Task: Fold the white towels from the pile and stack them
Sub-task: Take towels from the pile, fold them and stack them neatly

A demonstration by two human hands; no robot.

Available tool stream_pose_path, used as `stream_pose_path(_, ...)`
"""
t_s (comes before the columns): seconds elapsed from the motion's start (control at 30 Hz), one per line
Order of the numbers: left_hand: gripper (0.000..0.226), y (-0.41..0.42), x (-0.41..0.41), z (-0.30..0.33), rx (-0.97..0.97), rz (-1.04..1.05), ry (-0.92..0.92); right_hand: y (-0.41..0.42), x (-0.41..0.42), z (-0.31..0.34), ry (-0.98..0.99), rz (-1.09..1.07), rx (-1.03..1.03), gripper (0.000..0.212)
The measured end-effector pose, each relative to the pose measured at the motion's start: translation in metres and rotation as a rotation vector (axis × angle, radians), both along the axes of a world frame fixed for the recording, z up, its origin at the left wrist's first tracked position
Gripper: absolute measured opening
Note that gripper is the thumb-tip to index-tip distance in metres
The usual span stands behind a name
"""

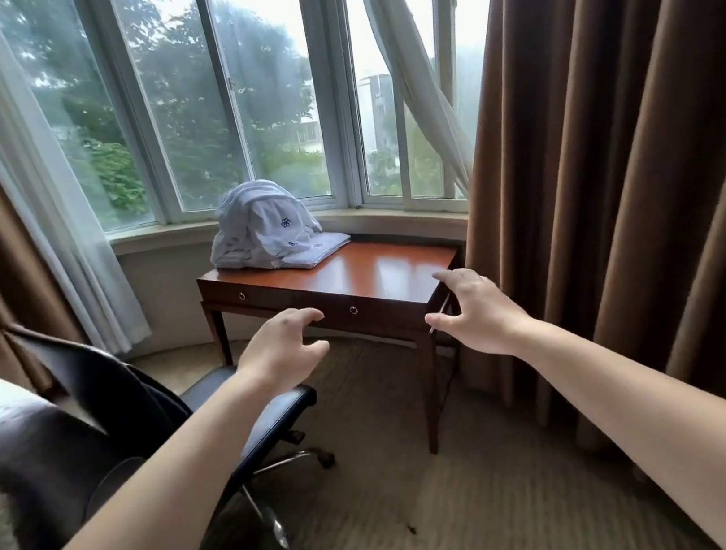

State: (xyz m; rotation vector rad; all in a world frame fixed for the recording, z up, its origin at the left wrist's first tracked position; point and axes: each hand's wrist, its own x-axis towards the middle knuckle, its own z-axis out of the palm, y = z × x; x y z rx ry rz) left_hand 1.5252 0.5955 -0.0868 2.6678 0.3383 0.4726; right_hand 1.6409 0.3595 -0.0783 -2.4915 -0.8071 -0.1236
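A heap of white towels (261,224) with small blue logos sits on the far left part of a reddish wooden desk (380,277) under the window. At the heap's right foot lies a flat folded white towel (317,252). My left hand (286,354) is stretched forward in the air, short of the desk's front edge, fingers curled and apart, holding nothing. Out to the right, my right hand (475,314) hovers near the desk's front right corner, fingers spread and empty. Both hands are well apart from the towels.
A black office chair (144,401) on casters stands left of the desk. Brown curtains (630,187) hang close on the right and also on the left. White sheer curtains frame the window (232,106). The carpet (386,506) shows dark stains near my feet.
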Motion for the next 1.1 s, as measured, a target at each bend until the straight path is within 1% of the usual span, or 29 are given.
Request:
stream_pose_path(0.17,0.04,0.04,0.072,-0.006,-0.086,0.032,-0.077,0.042,0.086,-0.012,0.053,0.084,0.161,0.065)
stream_pose_path(0.3,0.042,0.072,0.139,-0.015,-0.111,0.095,-0.127,0.076,0.165,-0.03,0.076,0.125,0.249,0.061)
stream_pose_path(0.37,0.044,0.087,0.175,-0.021,-0.085,0.144,-0.104,0.093,0.205,-0.039,0.096,0.145,0.229,0.061)
stream_pose_path(0.43,0.046,0.102,0.211,-0.027,-0.056,0.188,-0.055,0.112,0.245,-0.048,0.084,0.163,0.163,0.061)
stream_pose_path(0.53,0.047,0.125,0.264,-0.038,-0.047,0.217,0.03,0.139,0.302,-0.057,0.087,0.159,0.096,0.062)
stream_pose_path(0.63,0.049,0.143,0.3,-0.046,-0.008,0.232,0.118,0.162,0.338,-0.06,0.115,0.177,0.037,0.062)
stream_pose_path(0.7,0.049,0.159,0.332,-0.05,0.0,0.241,0.147,0.179,0.37,-0.061,0.117,0.186,0.014,0.063)
stream_pose_path(0.8,0.048,0.186,0.383,-0.056,0.01,0.209,0.15,0.205,0.419,-0.066,0.089,0.185,0.021,0.064)
stream_pose_path(0.97,0.047,0.241,0.478,-0.062,0.008,0.139,0.087,0.264,0.502,-0.07,0.034,0.215,-0.006,0.063)
stream_pose_path(1.1,0.045,0.292,0.546,-0.059,-0.046,0.137,0.073,0.318,0.567,-0.063,0.024,0.215,-0.062,0.062)
